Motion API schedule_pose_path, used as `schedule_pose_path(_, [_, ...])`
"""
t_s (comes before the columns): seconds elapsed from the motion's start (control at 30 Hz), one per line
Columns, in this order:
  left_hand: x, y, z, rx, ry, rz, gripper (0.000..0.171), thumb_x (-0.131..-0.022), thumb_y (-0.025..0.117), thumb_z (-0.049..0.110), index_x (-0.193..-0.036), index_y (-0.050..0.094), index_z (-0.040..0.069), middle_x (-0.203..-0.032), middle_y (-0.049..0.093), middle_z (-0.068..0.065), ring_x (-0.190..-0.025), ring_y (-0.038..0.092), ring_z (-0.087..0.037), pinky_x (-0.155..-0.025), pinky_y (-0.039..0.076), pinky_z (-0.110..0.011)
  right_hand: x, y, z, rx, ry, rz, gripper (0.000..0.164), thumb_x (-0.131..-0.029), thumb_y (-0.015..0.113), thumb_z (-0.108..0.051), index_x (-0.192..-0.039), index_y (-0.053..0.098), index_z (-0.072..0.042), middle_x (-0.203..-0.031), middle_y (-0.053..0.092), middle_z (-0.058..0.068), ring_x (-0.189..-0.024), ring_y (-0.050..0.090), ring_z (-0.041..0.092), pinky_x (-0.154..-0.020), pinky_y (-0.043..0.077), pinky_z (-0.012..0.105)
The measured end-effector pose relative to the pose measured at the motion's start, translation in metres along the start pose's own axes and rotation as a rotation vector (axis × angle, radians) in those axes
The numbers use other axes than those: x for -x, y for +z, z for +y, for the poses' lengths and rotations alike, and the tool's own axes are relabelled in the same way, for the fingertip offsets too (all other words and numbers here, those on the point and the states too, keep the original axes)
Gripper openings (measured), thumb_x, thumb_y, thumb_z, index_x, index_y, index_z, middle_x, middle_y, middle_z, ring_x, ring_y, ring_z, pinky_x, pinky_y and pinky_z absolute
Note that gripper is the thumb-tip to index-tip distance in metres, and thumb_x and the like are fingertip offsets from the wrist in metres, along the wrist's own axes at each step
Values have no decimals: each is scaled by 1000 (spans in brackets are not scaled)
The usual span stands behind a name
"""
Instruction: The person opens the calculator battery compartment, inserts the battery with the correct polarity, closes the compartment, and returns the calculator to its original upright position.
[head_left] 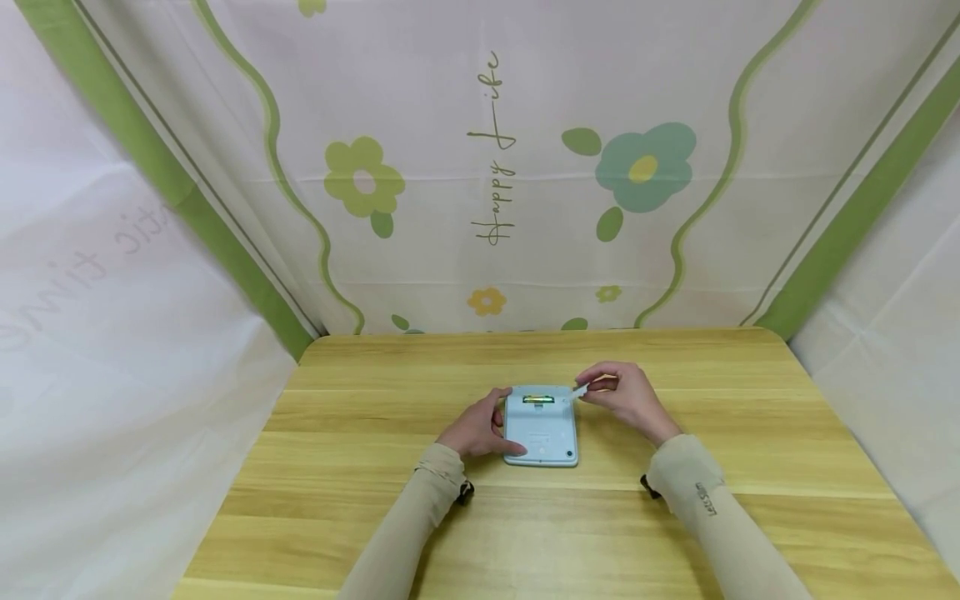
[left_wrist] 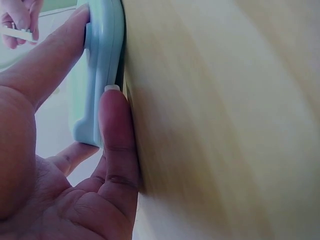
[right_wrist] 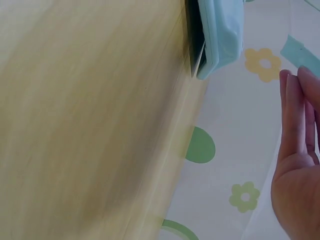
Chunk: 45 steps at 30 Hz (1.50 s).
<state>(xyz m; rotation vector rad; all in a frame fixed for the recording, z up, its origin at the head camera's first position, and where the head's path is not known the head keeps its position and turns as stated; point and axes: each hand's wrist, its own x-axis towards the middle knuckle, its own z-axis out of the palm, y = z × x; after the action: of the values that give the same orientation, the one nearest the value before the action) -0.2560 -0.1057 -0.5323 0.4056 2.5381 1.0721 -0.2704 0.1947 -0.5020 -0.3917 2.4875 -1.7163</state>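
A light-blue calculator (head_left: 551,429) lies back side up on the wooden table, its battery compartment uncovered near the far end. One green and gold battery (head_left: 538,399) sits in that compartment. My left hand (head_left: 477,427) grips the calculator by its left side, thumb on the near part of the back and fingers along the edge; in the left wrist view a fingertip touches the side wall (left_wrist: 105,65). Just off the far right corner, my right hand (head_left: 628,398) pinches a small light-blue battery cover (right_wrist: 298,52) between thumb and fingers, raised above the table. The calculator's front face is hidden.
The wooden table (head_left: 360,467) extends around the calculator on all sides. Behind it hangs a white cloth (head_left: 420,100) printed with flowers and lettering. Green-edged white cloth walls (head_left: 135,275) flank the table left and right.
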Motion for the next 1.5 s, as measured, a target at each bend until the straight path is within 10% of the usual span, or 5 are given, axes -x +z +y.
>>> schedule_pose_path(0.93, [-1, 1, -2, -6, 10, 5, 108, -76, 95, 31, -162, 31, 12, -99, 57, -5, -81, 54, -15, -73, 47, -27, -2, 2, -3, -61, -134, -72, 25, -90, 70, 12, -104, 81, -6, -111, 73, 17, -99, 72, 11, -86, 58, 23])
schedule_pose_path(1.5, [0, -1, 0, -25, 10, 4, 108, -77, 94, 33, -162, 31, 12, -99, 56, -4, -80, 53, -14, -72, 46, -27, -2, 4, -5, -40, -80, -27, 23, -88, 83, -14, -108, 78, -4, -107, 73, 15, -91, 70, 14, -80, 59, 24])
